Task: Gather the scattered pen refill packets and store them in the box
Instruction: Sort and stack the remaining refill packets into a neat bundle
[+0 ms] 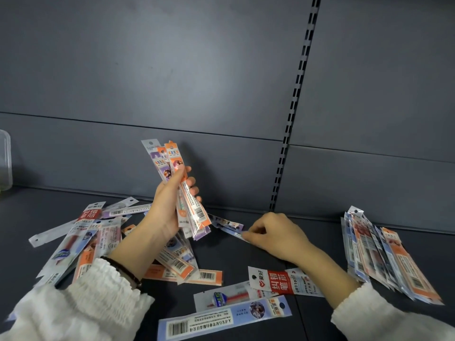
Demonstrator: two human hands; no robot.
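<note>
Step in hand: gathering. Nothing boxed yet, as far as I can judge.

- Left hand (165,207) is clamped round a bundle (172,163) of packets, held upright off the shelf (231,254), hang-tab ends at 12.
- Right hand (273,232) is low at 3 of the left, fingertips pinched on the end of a blue packet (227,223) lying flat just under the bundle. I can't tell whether the packet is off the surface.
- Loose packets: overlapping pile (93,239) at 9, partly under my left forearm. A red-and-white packet (278,281) and a long blue packet (221,318) lie at 6, near the front. A tidy stack (384,254) sits at 3, well apart from both hands.
- Box: not clearly in view. A clear tub (5,161) is cut off by the frame edge at 9–10. It could be the box, can't confirm.

Next move, my call: lift the pinched packet and slide it into the bundle with tab ends aligned. Left grip has to ease just enough to admit it without the fan spilling. Film is slick and flat on the shelf, so peel from the end rather than pinch from above.

Edges/room:
- Back panel (197,82) is close behind the bundle at 12, so keep the tabs off it.
- Slotted upright (295,107) is at 1, clear of both hands.
- Bare shelf between the hands and out toward the stack gives free travel there.
- Left forearm over the pile risks dragging packets if I sweep toward 9.
- The packets at 6 look close to the front; I can't see the lip, so don't nudge them outward.
</note>
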